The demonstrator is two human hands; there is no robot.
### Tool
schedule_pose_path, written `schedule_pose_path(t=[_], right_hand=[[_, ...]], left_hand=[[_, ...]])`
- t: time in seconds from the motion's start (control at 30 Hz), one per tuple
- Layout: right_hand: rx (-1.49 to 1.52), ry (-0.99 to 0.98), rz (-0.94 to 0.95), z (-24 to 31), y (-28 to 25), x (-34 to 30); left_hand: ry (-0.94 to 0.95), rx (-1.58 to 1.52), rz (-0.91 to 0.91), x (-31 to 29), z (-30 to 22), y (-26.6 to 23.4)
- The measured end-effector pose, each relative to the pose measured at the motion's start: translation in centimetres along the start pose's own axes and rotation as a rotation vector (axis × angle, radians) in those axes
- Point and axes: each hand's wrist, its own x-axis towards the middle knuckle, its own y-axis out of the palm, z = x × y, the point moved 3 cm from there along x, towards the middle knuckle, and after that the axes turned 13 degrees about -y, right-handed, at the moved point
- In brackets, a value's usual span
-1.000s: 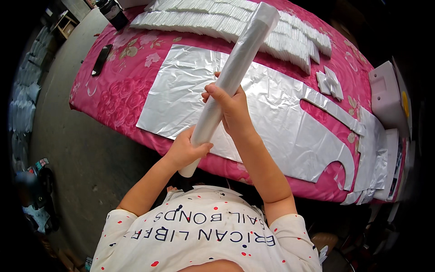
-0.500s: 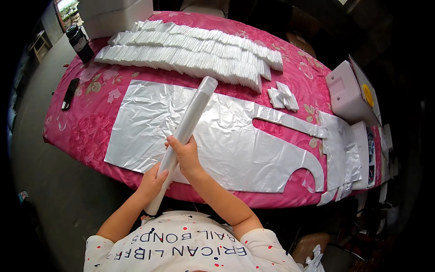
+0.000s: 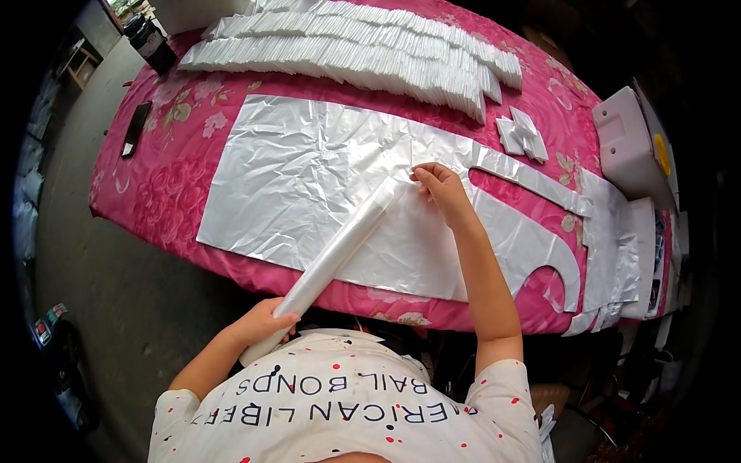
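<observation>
My left hand (image 3: pixel 266 322) is wrapped round the near end of a long, pale roll of plastic film (image 3: pixel 328 255), close to my shirt. The roll slants away over the table to my right hand (image 3: pixel 441 191), whose thumb and fingers are pinched together at its far end, seemingly on the film's edge. Beneath it lies a flat, silvery-white plastic apron (image 3: pixel 270 170), creased, with curved cutouts and a strap on its right side. The roll covers part of the apron.
Rows of folded white packets (image 3: pixel 347 58) line the far side of the pink flowered tablecloth (image 3: pixel 166 181). A few loose packets (image 3: pixel 523 137) lie right of them. A black phone (image 3: pixel 137 130) and a dark bottle (image 3: pixel 150 45) are at left, a white foam box (image 3: pixel 634 143) at right.
My right hand has moved from the roll's middle to its far end. The roll has tipped lower and to the right, and my left hand has slid toward its near end. The view has shifted.
</observation>
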Motion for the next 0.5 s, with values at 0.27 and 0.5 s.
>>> schedule_pose_path(t=[0.27,0.5], right_hand=[[-0.145,0.093,0.393,1.8,3.0,-1.0],[-0.200,-0.025,0.259,0.3,0.6,-0.4]], left_hand=[[0.021,0.129,-0.150,-0.5,-0.5,0.2],[0.057,0.206,-0.174,-1.3,-1.2,0.2]])
